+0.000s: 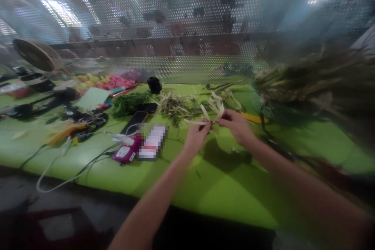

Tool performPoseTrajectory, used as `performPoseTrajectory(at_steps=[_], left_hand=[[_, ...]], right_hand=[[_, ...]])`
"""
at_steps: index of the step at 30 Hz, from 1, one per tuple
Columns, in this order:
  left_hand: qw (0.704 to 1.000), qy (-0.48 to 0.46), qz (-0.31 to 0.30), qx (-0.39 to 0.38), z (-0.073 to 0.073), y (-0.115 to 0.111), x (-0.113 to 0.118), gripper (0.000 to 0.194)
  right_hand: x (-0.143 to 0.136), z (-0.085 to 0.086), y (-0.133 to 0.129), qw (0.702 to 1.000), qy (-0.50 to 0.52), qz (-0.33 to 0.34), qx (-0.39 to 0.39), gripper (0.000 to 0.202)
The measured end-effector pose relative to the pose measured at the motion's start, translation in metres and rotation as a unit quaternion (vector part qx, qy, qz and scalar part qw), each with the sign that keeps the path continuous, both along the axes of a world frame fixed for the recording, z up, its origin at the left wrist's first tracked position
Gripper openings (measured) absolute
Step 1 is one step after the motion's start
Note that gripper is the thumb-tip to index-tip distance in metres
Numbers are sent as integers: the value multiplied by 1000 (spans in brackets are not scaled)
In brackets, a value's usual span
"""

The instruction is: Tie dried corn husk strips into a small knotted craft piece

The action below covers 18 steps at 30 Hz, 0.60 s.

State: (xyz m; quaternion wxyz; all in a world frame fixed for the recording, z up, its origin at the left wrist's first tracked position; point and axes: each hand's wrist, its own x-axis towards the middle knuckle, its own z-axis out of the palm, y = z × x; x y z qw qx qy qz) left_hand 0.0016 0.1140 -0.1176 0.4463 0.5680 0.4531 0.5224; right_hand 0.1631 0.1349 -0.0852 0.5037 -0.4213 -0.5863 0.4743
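Observation:
My left hand (pixel 198 136) and my right hand (pixel 236 123) meet over the green table, fingers pinched. Between them is a pale cream dried plant piece (pixel 216 104) with long, strip-like leaves or petals fanning upward and to the left. Both sets of fingertips grip it near its base, where the strips come together; the exact hold is partly hidden by the fingers. Just behind lies a loose heap of similar dried sprigs (pixel 174 105). A yellow-handled tool (pixel 254 118) rests beyond my right hand, its kind unclear.
Left of my hands lie a blurred-screen phone (pixel 152 142), a magenta power adapter (pixel 127 150) with trailing cables, and a dark phone (pixel 135 122). A yellow glue gun (pixel 66 133) is farther left. Dried stalks (pixel 307 82) crowd the right; a perforated screen (pixel 190 47) stands behind.

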Motion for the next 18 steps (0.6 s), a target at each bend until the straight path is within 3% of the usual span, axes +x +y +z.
performPoseTrajectory(at_steps=[5, 12, 16, 18], left_hand=[[999, 51, 4, 1, -1, 1, 4, 15], [997, 72, 16, -23, 0, 0, 5, 18], [997, 33, 43, -56, -8, 6, 5, 18], [994, -18, 52, -93, -11, 9, 10, 17]], right_hand=[[0, -6, 4, 999, 7, -39, -11, 23], [10, 1, 8, 984, -116, -132, 1, 22], [7, 20, 2, 956, -188, -202, 97, 28], [-11, 29, -9, 951, -220, -150, 155, 25]])
